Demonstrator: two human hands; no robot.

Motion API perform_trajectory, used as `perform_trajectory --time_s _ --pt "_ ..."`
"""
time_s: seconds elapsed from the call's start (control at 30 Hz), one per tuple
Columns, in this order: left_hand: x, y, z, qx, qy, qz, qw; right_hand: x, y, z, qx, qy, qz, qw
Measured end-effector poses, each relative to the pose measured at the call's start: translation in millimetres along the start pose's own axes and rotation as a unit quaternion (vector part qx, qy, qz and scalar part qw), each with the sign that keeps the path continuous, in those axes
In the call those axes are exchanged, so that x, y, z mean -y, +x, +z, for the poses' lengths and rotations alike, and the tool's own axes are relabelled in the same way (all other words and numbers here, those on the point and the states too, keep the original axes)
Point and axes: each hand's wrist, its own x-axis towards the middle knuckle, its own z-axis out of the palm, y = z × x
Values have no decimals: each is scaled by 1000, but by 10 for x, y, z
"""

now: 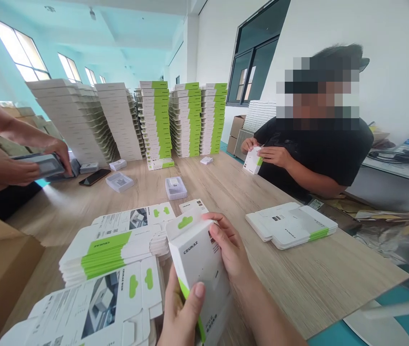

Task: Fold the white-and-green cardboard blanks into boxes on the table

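A white and green CEUKAZ carton (199,266) with a hang tab at its top is folded into box shape and tilted between my hands. My left hand (185,307) grips its lower left side, thumb across the front. My right hand (230,247) wraps round its upper right edge, fingers near the top. Close by on the left lie a stack of flat cartons (107,250) and, nearer me, another pile of flat cartons (100,302) with green hang holes. Part of a further flat carton (193,206) shows behind the box I hold.
Tall stacks of finished boxes (154,120) line the table's far side. Clear plastic trays (175,188) and a phone (94,177) lie mid-table. A co-worker (312,144) at right holds a carton; flat cartons (291,226) lie before them. Another person's hands (46,163) are at left, above a cardboard box (3,264).
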Motion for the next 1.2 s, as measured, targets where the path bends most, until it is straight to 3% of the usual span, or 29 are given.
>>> perform_trajectory --time_s 0.07,0.13,0.37,0.53,0.6,0.67,0.77,0.87,0.97,1.07,1.2 --pt "18 -36 9 -27 7 -69 997 29 -4 -4 -11 9 13 1000" --pt "18 -56 -7 -55 22 -97 993 63 -5 -5 -12 17 23 1000" --pt "-6 -66 -53 -76 45 -55 995 139 23 -57 60 46 43 996" --pt "8 -73 -54 -72 67 -24 995 189 55 -166 206 -48 146 966" --pt "-1 -65 -2 -89 71 -19 993 199 68 -199 221 -93 179 954" --pt "-28 -44 83 -93 57 -5 994 195 83 -224 184 -119 175 960" --pt "-88 1 214 -44 18 27 999 178 119 -265 57 -136 123 981" --pt "-119 36 266 -23 26 29 999 144 169 -324 -60 -155 78 983" --pt "-93 61 241 -39 42 -2 998 53 227 -402 -98 -195 68 974" --pt "-30 84 200 -46 31 -54 997 -97 293 -481 -137 -272 45 952" --pt "47 111 175 -44 -2 -97 994 -242 352 -495 -227 -412 -39 882"
